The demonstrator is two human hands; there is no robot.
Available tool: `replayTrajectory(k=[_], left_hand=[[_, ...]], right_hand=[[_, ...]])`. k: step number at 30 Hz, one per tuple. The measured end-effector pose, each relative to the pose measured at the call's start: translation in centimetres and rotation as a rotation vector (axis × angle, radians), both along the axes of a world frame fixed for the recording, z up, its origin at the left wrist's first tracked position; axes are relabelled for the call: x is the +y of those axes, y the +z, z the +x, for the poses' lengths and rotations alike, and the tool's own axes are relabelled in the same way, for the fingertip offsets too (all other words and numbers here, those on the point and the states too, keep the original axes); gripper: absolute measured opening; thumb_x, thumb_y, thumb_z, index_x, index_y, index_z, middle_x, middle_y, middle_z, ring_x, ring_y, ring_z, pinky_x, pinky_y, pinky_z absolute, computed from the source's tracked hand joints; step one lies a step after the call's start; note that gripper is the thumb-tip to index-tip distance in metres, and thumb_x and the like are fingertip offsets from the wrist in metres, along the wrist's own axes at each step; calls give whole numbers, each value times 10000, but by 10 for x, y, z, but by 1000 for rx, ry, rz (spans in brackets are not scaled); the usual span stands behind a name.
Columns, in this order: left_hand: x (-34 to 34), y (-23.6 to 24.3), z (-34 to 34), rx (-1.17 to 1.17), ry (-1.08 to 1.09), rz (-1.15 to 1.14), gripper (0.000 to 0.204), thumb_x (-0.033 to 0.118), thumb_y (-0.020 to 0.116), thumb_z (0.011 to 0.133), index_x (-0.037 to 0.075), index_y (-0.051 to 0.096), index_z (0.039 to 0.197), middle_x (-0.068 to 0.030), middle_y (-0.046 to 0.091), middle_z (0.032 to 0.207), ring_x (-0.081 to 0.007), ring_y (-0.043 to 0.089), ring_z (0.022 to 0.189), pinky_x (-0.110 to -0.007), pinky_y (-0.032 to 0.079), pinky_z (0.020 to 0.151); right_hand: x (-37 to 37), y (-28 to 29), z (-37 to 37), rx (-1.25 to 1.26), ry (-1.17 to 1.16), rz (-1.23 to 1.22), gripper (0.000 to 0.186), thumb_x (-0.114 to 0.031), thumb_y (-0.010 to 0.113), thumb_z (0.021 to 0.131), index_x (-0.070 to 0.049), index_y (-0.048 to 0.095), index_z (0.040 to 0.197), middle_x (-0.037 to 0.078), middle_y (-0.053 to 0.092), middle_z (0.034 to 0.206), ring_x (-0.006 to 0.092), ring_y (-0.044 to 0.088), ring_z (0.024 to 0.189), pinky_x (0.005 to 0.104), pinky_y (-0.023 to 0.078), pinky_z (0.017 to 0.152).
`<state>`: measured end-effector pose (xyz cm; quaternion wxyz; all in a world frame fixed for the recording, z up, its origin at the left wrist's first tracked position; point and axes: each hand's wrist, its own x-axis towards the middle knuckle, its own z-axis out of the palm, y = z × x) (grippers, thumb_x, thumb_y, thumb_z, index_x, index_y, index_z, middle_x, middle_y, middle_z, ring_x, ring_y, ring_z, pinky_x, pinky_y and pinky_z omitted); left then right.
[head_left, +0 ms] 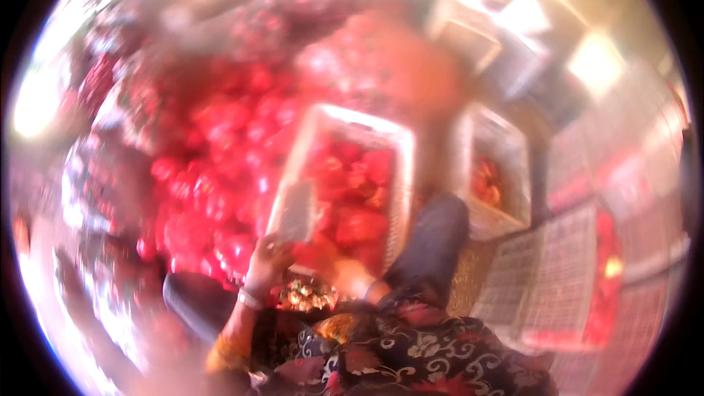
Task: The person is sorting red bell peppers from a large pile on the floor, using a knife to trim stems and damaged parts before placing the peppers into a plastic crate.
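Observation:
A white plastic crate (405, 176) in front of me holds glossy red peppers (356, 176), by their look, though blur softens their shape. My left hand (268, 262), fingers curled, is at the crate's near left corner. A flat grey rectangular piece (297, 211) rises just beyond its fingers; what it is, and whether I grip it, is unclear. My right hand (350, 277) is smeared by motion, low over the crate's near end. Between both hands lies a red piece (315, 254), seemingly a pepper. Below them is a cluster of small pale bits (308, 295).
A large heap of the same red produce (213, 191) spreads left of the crate. Filled net sacks (110, 183) line the far left. Another white crate (493, 216) with a few red pieces stands right of my knee (433, 242). More crates (557, 279) are stacked farther right.

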<state>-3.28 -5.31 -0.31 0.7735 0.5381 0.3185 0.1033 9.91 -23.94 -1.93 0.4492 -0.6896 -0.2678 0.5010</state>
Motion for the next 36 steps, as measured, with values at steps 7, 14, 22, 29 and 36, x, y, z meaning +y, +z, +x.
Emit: replayTrajectory(k=[7,14,22,29,36], left_hand=[[-25,30,23,-470,-140,-154,555,33,537,964,70,379,1494,-143,563,1267,-199,584,939,-309,504,752],[-77,88,95,-500,-478,696,673,47,549,1009,21,218,1595,-96,677,1130,-101,578,811,-241,493,790],[-36,-52,68,138,-92,439,409,150,577,1001,5,551,1382,-58,688,910,-126,661,817,-261,535,714],[-64,-79,65,443,-275,1202,235,264,583,977,143,698,1142,-139,729,988,-337,713,880,-434,558,738],[-62,-94,54,544,-183,1247,162,273,633,917,189,686,1044,-127,713,840,-374,686,707,-492,528,618]], right_hand=[[48,65,-8,430,-230,307,599,-430,613,996,-64,449,1442,40,592,1146,156,585,1048,317,499,855],[-30,78,37,-176,-835,482,281,-262,566,1004,-16,696,1042,58,678,1023,149,626,920,310,488,866],[-284,-16,92,-995,-652,-844,260,-185,544,952,-95,640,1177,188,662,984,335,681,933,474,551,804],[-361,-243,66,-459,-853,-1318,305,-171,535,974,-59,652,1233,140,667,1177,248,664,1092,387,558,842],[-301,-250,71,-696,-1091,-1334,358,-251,523,990,-67,624,1280,159,626,1288,322,592,1215,451,520,948]])
